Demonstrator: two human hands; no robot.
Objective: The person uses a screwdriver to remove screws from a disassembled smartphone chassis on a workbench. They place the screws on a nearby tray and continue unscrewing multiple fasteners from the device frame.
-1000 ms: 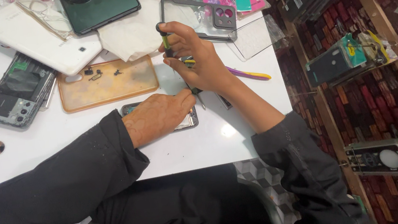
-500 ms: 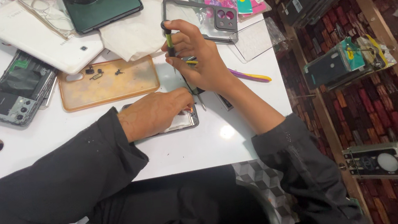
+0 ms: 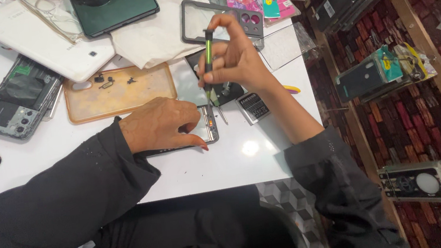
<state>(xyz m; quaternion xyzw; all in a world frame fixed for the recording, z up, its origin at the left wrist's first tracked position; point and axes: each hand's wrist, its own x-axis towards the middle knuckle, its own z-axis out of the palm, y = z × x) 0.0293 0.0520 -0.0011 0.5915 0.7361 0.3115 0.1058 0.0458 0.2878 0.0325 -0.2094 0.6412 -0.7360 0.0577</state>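
My left hand (image 3: pixel 162 124) lies flat on a small opened phone (image 3: pixel 207 127) on the white table (image 3: pixel 125 169), pinning it down; only the phone's right end shows. My right hand (image 3: pixel 235 57) holds a black and green screwdriver (image 3: pixel 208 64) upright, its tip down at the phone's right end. A small phone battery (image 3: pixel 252 107) lies just right of the tip. A dark round-backed part (image 3: pixel 226 92) sits under my right hand.
A tan phone case (image 3: pixel 121 91) holding small screws lies left of centre. An opened phone (image 3: pixel 18 98), a white tablet (image 3: pixel 42 39), a dark green tablet (image 3: pixel 110 5), a grey case (image 3: pixel 219 20) and packets crowd the table's far side. Packaged cases hang on racks (image 3: pixel 371 74) at right.
My left hand has slid left, uncovering the phone's right end. My right hand has lifted the screwdriver more upright; the battery now shows beside it.
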